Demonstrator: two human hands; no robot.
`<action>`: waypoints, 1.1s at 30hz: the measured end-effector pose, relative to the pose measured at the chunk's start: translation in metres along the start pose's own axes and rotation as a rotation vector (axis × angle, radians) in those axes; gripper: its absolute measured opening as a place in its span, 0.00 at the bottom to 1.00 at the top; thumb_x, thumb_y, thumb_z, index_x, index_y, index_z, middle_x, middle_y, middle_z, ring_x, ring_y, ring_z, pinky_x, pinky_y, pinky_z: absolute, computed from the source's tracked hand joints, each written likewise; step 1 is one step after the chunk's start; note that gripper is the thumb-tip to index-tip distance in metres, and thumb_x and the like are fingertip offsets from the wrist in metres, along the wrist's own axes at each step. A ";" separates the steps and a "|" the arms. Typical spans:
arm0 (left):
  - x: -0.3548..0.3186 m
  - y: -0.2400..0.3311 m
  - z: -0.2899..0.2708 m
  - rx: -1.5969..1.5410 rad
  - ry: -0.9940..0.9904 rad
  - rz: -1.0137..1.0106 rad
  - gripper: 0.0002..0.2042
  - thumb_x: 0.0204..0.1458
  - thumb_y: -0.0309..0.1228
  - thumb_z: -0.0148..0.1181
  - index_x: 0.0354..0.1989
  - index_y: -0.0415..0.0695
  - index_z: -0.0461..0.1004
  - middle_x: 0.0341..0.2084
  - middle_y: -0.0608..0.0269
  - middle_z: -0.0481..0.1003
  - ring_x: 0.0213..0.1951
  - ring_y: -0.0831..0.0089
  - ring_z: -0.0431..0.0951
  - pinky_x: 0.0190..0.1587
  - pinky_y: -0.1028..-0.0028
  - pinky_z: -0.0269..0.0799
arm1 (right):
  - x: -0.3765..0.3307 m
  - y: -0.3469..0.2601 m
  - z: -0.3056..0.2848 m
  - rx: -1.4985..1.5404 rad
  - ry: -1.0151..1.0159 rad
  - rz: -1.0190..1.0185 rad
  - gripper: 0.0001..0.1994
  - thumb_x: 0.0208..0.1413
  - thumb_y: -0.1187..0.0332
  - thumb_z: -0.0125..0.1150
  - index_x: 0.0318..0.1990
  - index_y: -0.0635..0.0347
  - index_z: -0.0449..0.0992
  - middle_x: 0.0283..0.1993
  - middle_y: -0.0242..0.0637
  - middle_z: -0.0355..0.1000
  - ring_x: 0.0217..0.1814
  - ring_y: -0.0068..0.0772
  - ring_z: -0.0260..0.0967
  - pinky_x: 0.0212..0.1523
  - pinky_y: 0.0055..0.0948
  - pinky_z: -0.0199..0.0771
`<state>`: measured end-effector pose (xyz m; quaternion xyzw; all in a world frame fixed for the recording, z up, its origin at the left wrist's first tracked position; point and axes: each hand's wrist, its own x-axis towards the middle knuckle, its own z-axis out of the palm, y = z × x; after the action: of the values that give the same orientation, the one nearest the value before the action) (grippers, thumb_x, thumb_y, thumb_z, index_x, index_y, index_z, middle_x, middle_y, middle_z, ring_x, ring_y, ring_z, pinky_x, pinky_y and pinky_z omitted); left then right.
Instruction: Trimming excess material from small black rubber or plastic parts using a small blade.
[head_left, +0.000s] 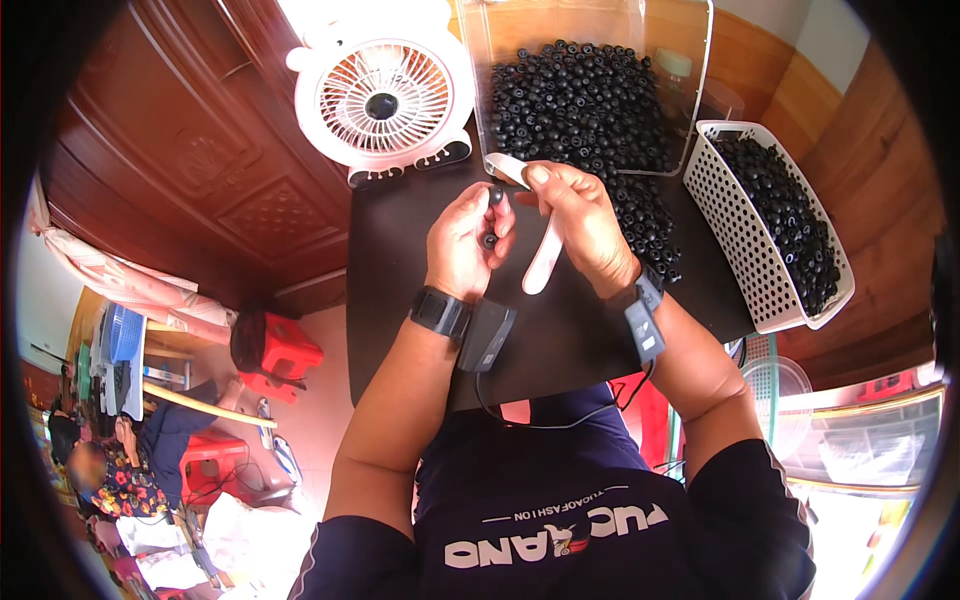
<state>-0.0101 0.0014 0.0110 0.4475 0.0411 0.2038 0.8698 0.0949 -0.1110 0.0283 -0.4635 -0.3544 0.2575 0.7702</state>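
Observation:
My left hand is closed on small black round pieces: one black piece sits at the thumb and fingertips, and another black piece rests against the lower fingers. Close beside it, my right hand grips a slim pale tool with a rounded lower end. The tool's upper part points toward the left fingertips; its middle is hidden by my right fingers. Beyond both hands, a clear plastic bin holds many similar black pieces, and a pile of them spreads onto the dark table.
A pink-white fan stands at the back left. On the right is a white perforated basket filled with black pieces. Cabled devices sit on both my wrists. Red stools and another person are off to the left.

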 end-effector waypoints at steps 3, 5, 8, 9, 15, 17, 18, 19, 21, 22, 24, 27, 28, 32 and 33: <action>-0.002 -0.001 0.002 0.028 -0.075 -0.051 0.13 0.58 0.41 0.43 0.29 0.44 0.66 0.18 0.66 0.65 0.14 0.76 0.62 0.15 0.81 0.49 | 0.003 0.004 -0.007 0.136 -0.057 0.132 0.16 0.60 0.64 0.51 0.19 0.59 0.66 0.36 0.39 0.74 0.42 0.28 0.71 0.48 0.31 0.70; -0.003 -0.001 0.004 0.013 -0.126 -0.045 0.14 0.58 0.41 0.43 0.28 0.44 0.65 0.17 0.65 0.64 0.14 0.77 0.61 0.15 0.81 0.49 | 0.003 0.009 -0.010 0.152 -0.083 0.161 0.17 0.59 0.64 0.52 0.19 0.58 0.65 0.33 0.37 0.74 0.40 0.28 0.71 0.47 0.31 0.70; -0.002 -0.002 0.005 0.026 -0.127 -0.042 0.15 0.59 0.42 0.43 0.27 0.44 0.64 0.17 0.66 0.64 0.14 0.77 0.61 0.15 0.81 0.49 | 0.000 0.009 -0.004 0.173 -0.099 0.135 0.16 0.60 0.64 0.52 0.20 0.57 0.68 0.23 0.26 0.67 0.27 0.20 0.67 0.29 0.20 0.66; -0.003 -0.002 0.006 0.026 -0.127 -0.044 0.15 0.59 0.42 0.43 0.27 0.44 0.64 0.17 0.66 0.64 0.14 0.77 0.61 0.15 0.81 0.49 | -0.003 0.001 0.000 0.213 -0.131 0.178 0.15 0.60 0.64 0.52 0.20 0.58 0.68 0.23 0.28 0.68 0.26 0.22 0.68 0.29 0.21 0.69; -0.005 -0.002 0.009 0.010 -0.115 -0.041 0.15 0.59 0.42 0.43 0.26 0.44 0.63 0.21 0.63 0.66 0.15 0.78 0.60 0.14 0.81 0.49 | -0.006 -0.002 0.004 0.281 -0.165 0.234 0.14 0.60 0.65 0.52 0.23 0.61 0.70 0.25 0.33 0.71 0.23 0.24 0.69 0.26 0.25 0.75; -0.004 -0.003 0.008 -0.024 -0.134 -0.037 0.15 0.59 0.41 0.43 0.26 0.44 0.63 0.22 0.62 0.67 0.15 0.78 0.60 0.14 0.82 0.49 | -0.006 0.000 0.004 0.288 -0.166 0.248 0.14 0.60 0.65 0.51 0.24 0.61 0.71 0.25 0.33 0.71 0.24 0.23 0.69 0.25 0.26 0.76; -0.004 -0.004 0.008 -0.024 -0.135 -0.038 0.15 0.59 0.41 0.43 0.26 0.44 0.63 0.22 0.62 0.67 0.15 0.78 0.60 0.14 0.82 0.49 | -0.005 0.002 0.003 0.287 -0.169 0.235 0.14 0.60 0.64 0.51 0.24 0.62 0.72 0.25 0.33 0.71 0.23 0.23 0.69 0.25 0.26 0.76; -0.004 -0.006 0.009 -0.039 -0.125 -0.033 0.14 0.58 0.41 0.43 0.26 0.44 0.63 0.22 0.62 0.67 0.15 0.78 0.60 0.14 0.82 0.49 | -0.005 0.004 0.002 0.285 -0.172 0.222 0.14 0.60 0.64 0.51 0.25 0.62 0.72 0.25 0.33 0.71 0.23 0.23 0.69 0.25 0.27 0.77; -0.003 -0.008 0.007 -0.054 -0.114 -0.029 0.14 0.58 0.40 0.43 0.27 0.44 0.63 0.22 0.62 0.67 0.16 0.78 0.60 0.14 0.82 0.50 | -0.005 0.004 0.000 0.293 -0.181 0.266 0.14 0.60 0.64 0.51 0.26 0.62 0.73 0.25 0.32 0.72 0.23 0.22 0.68 0.25 0.25 0.76; -0.003 -0.010 0.006 -0.107 -0.151 -0.029 0.14 0.58 0.40 0.42 0.27 0.44 0.64 0.22 0.62 0.67 0.17 0.78 0.61 0.14 0.82 0.50 | -0.005 0.005 0.000 0.300 -0.192 0.311 0.14 0.60 0.64 0.51 0.26 0.63 0.73 0.26 0.32 0.72 0.24 0.21 0.68 0.25 0.24 0.75; -0.003 -0.012 0.005 -0.159 -0.188 -0.030 0.13 0.58 0.40 0.42 0.27 0.44 0.64 0.22 0.62 0.67 0.17 0.78 0.61 0.14 0.82 0.51 | -0.005 0.005 0.005 0.283 -0.171 0.292 0.14 0.60 0.64 0.51 0.27 0.63 0.73 0.26 0.32 0.72 0.23 0.20 0.68 0.24 0.23 0.74; -0.005 -0.018 0.011 -0.078 0.005 -0.024 0.13 0.58 0.40 0.41 0.27 0.44 0.64 0.22 0.63 0.66 0.18 0.78 0.62 0.14 0.82 0.52 | -0.007 0.007 0.009 0.227 -0.175 0.239 0.12 0.60 0.62 0.52 0.35 0.64 0.73 0.25 0.30 0.71 0.23 0.19 0.67 0.24 0.22 0.75; -0.005 -0.019 0.017 -0.021 0.092 0.005 0.13 0.58 0.40 0.41 0.27 0.44 0.62 0.20 0.64 0.64 0.16 0.77 0.61 0.14 0.81 0.53 | -0.008 0.007 0.009 0.188 -0.200 0.206 0.15 0.59 0.61 0.53 0.42 0.66 0.73 0.25 0.29 0.70 0.22 0.18 0.67 0.24 0.21 0.76; -0.004 -0.015 0.021 -0.088 -0.008 -0.008 0.13 0.59 0.40 0.40 0.27 0.45 0.61 0.18 0.65 0.61 0.15 0.76 0.60 0.15 0.81 0.55 | -0.007 0.004 0.003 0.292 -0.176 0.301 0.21 0.59 0.59 0.52 0.50 0.68 0.72 0.24 0.29 0.69 0.22 0.18 0.67 0.23 0.21 0.77; -0.003 -0.017 0.020 -0.123 -0.052 0.020 0.14 0.59 0.41 0.40 0.26 0.45 0.61 0.18 0.66 0.61 0.15 0.77 0.60 0.15 0.81 0.56 | -0.006 -0.001 0.005 0.341 -0.198 0.257 0.21 0.60 0.59 0.51 0.50 0.70 0.71 0.24 0.28 0.68 0.22 0.18 0.67 0.22 0.21 0.77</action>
<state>-0.0027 -0.0240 0.0096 0.3989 0.0013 0.2027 0.8943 0.0873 -0.1130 0.0287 -0.3406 -0.3176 0.4539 0.7596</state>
